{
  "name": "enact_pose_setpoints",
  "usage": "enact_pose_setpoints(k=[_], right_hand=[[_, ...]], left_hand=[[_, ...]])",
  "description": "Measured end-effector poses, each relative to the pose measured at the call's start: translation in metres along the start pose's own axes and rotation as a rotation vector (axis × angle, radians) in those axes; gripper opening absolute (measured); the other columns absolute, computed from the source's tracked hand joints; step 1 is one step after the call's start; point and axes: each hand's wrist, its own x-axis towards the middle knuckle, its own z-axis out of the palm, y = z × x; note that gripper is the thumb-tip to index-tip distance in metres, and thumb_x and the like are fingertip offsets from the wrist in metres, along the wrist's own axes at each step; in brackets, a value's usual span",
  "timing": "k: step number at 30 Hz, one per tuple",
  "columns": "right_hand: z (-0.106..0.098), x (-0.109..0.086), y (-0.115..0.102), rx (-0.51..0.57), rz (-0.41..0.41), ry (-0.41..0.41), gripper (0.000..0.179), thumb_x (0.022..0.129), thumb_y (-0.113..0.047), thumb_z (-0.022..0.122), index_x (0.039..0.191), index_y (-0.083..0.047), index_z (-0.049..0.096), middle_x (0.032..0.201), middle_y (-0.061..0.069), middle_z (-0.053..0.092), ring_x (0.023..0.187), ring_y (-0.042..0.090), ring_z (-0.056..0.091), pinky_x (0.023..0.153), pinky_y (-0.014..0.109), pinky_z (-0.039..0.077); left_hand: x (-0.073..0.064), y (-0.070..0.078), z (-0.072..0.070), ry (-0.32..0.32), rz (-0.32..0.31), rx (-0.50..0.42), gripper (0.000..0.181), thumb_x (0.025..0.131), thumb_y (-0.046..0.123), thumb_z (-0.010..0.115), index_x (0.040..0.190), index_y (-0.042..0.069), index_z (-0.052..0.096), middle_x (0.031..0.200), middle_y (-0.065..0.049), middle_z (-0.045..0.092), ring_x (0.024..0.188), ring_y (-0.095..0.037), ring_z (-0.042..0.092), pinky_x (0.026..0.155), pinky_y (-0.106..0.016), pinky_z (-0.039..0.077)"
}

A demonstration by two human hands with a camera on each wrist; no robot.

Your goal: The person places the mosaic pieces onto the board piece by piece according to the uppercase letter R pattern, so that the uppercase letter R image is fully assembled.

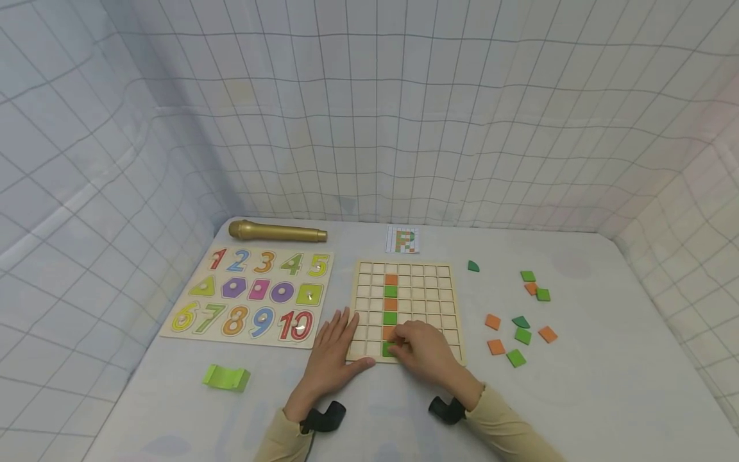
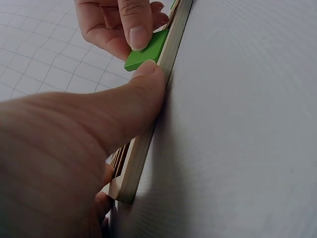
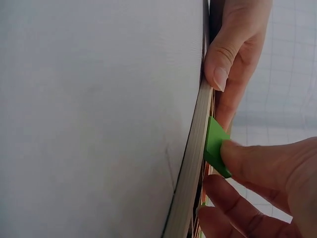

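Observation:
A wooden grid board [image 1: 418,308] lies in front of me, with a column of alternating orange and green square tiles in its third column. My right hand [image 1: 426,351] pinches a green square tile [image 2: 148,51] between thumb and fingers at the bottom of that column. In the right wrist view the green tile [image 3: 215,146] stands tilted at the board's near edge. My left hand [image 1: 333,351] rests on the board's near left corner, fingers straight along the left side. Its thumb [image 2: 146,82] touches the near edge beside the tile.
Loose orange and green squares, such as a green tile [image 1: 516,358], and dark green quarter-round pieces [image 1: 521,321] lie right. A pattern card [image 1: 402,240] sits behind the board. Left are a number puzzle [image 1: 248,296], a gold microphone [image 1: 278,231] and a green block [image 1: 226,378].

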Motion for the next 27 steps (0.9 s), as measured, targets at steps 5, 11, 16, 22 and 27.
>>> enact_pose_setpoints(k=[5,11,16,22,27], right_hand=[[-0.0007,0.0011,-0.0018,-0.027,-0.001,0.015,0.004,0.082,-0.020,0.076,0.082,-0.019,0.072,0.071,-0.015,0.057,0.066,0.003,0.052,0.061,0.025,0.044],[0.0001,0.0024,-0.0019,-0.055,0.020,0.008,0.004,0.081,-0.019,0.076,0.081,-0.018,0.073,0.071,-0.014,0.057,0.066,0.003,0.052,0.062,0.025,0.045],[0.0013,0.0028,-0.0008,-0.040,0.041,0.001,0.006,0.079,-0.017,0.078,0.077,-0.019,0.073,0.072,-0.014,0.058,0.065,0.002,0.050,0.059,0.022,0.043],[0.0006,0.0009,0.0012,-0.016,0.016,-0.002,0.005,0.079,-0.014,0.078,0.078,-0.017,0.074,0.073,-0.013,0.058,0.064,0.001,0.049,0.058,0.021,0.043],[-0.0017,-0.0010,0.0018,-0.001,-0.012,-0.020,0.004,0.080,-0.013,0.077,0.083,-0.015,0.075,0.074,-0.012,0.059,0.063,0.001,0.047,0.056,0.019,0.043]], left_hand=[[0.0000,0.0005,-0.0002,-0.010,-0.008,0.001,0.085,0.084,0.048,0.066,0.145,-0.001,0.034,0.151,-0.020,0.026,0.141,-0.035,0.015,0.112,-0.049,0.010],[-0.0001,0.0006,-0.0001,-0.014,-0.013,-0.001,0.085,0.083,0.048,0.066,0.146,0.000,0.034,0.151,-0.020,0.026,0.141,-0.035,0.014,0.112,-0.049,0.010],[-0.0004,0.0010,0.0001,-0.010,-0.010,-0.006,0.085,0.083,0.048,0.066,0.146,0.000,0.034,0.151,-0.020,0.026,0.141,-0.035,0.015,0.112,-0.049,0.010],[-0.0001,0.0001,0.0014,0.007,-0.002,-0.002,0.086,0.082,0.046,0.068,0.145,-0.001,0.034,0.151,-0.020,0.025,0.141,-0.035,0.015,0.112,-0.050,0.011],[-0.0001,-0.0005,0.0014,0.001,-0.005,0.003,0.085,0.083,0.047,0.067,0.145,-0.001,0.034,0.152,-0.020,0.025,0.141,-0.035,0.015,0.112,-0.050,0.011]])
